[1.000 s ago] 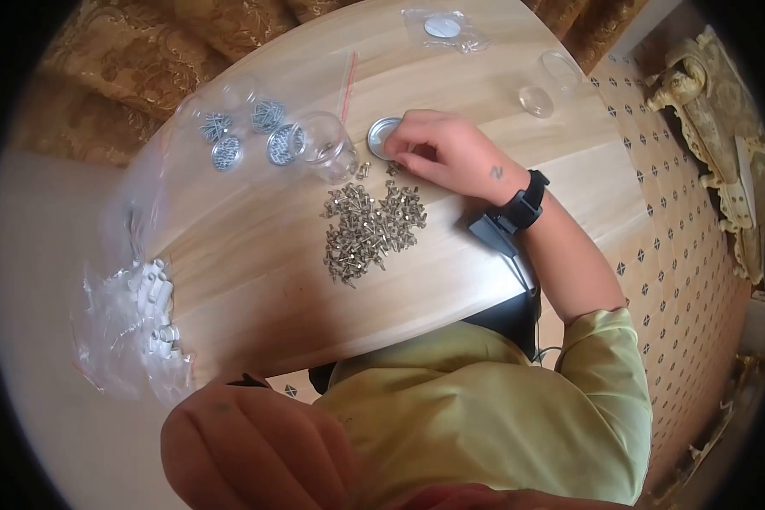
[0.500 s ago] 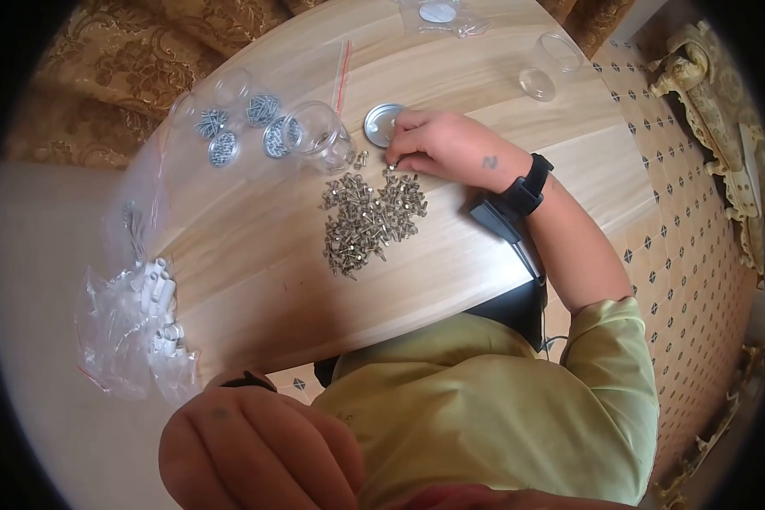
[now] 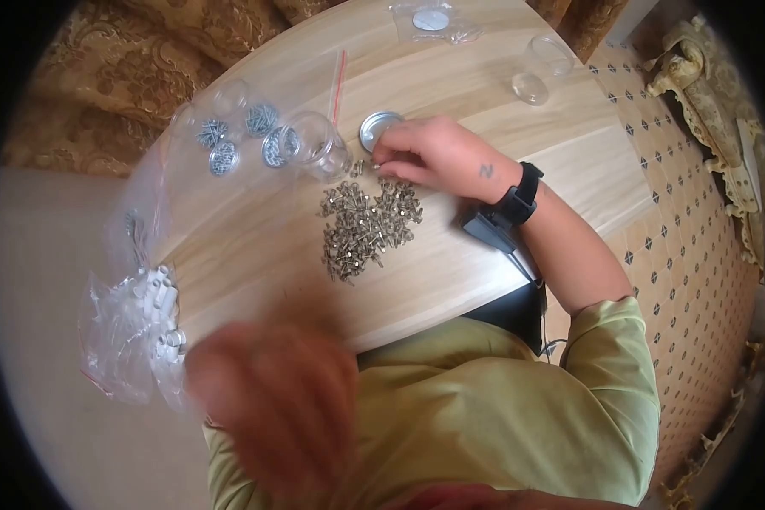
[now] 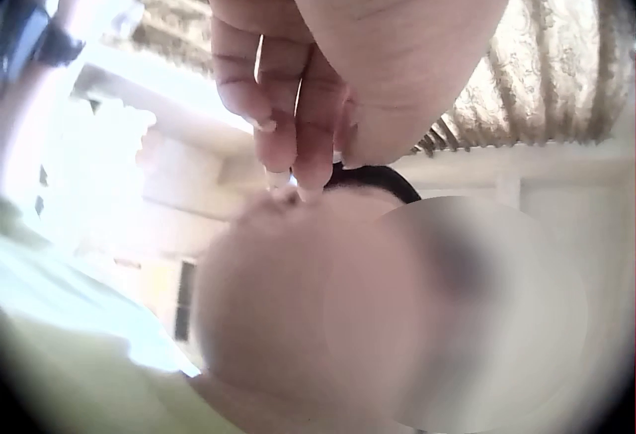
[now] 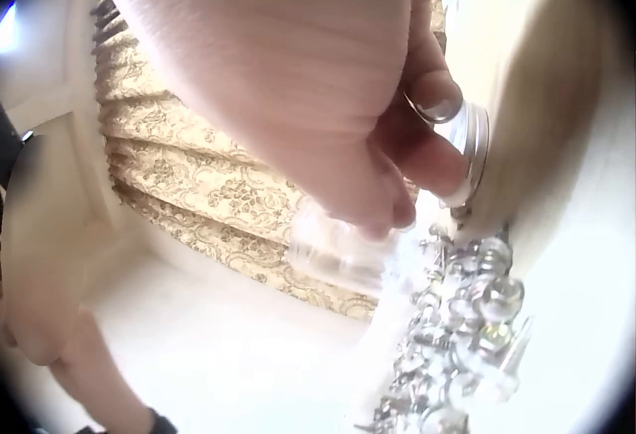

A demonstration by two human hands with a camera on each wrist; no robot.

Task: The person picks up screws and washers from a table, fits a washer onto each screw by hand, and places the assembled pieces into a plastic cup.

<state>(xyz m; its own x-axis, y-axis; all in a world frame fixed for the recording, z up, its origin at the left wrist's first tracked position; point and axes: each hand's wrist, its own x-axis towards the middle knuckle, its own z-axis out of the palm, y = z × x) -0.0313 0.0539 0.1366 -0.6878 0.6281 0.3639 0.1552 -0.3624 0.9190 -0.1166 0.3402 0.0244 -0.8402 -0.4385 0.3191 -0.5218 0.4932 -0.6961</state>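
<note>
My right hand (image 3: pixel 438 153) reaches over the table with fingers bent, fingertips beside a metal-rimmed lid (image 3: pixel 367 136) and above the near pile of short metal screws (image 3: pixel 367 225). A small bright piece shows at its fingertips; I cannot tell whether they pinch it. In the right wrist view, the fingers overlap the rim of the lid (image 5: pixel 479 156), with loose screws (image 5: pixel 477 305) just below. My left hand (image 3: pixel 272 391), blurred, is raised at the table's near edge. Its fingers (image 4: pixel 313 141) hang loosely bent in the left wrist view, holding nothing visible.
A clear jar (image 3: pixel 310 140) lies beside the pile. Lids filled with screws (image 3: pixel 223 158) stand further left. White tubular pieces (image 3: pixel 166 297) in clear plastic bags (image 3: pixel 115 340) lie at the left edge. A clear jar (image 3: pixel 548 55) is at the far right, a bagged white disc (image 3: pixel 431 19) at the back.
My left hand has risen from low by the body toward the table's near edge and is now blurred. The right hand stays near the lid, its fingers shifting slightly beside it.
</note>
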